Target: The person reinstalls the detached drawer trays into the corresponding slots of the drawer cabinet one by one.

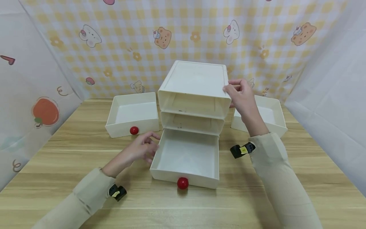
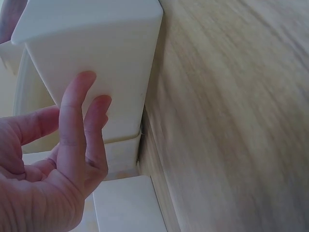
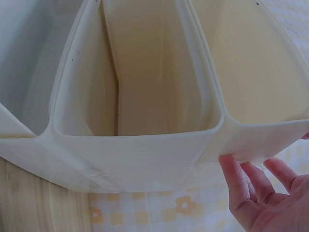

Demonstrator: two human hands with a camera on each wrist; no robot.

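Observation:
A white three-tier drawer cabinet stands in the middle of the table. Its bottom drawer, with a red round knob, sticks far out at the front; the two upper compartments gape without drawers. My left hand is at the drawer's left side, and in the left wrist view two fingertips rest against its outer wall. At the cabinet's upper right corner, my right hand touches it with the thumb by the top edge. Its fingertips press the side wall in the right wrist view.
A loose white drawer with a red knob lies left of the cabinet. Another white drawer is on the right, partly behind my right arm. The wooden table ends at a yellow checked cloth behind, with white cloth at both sides.

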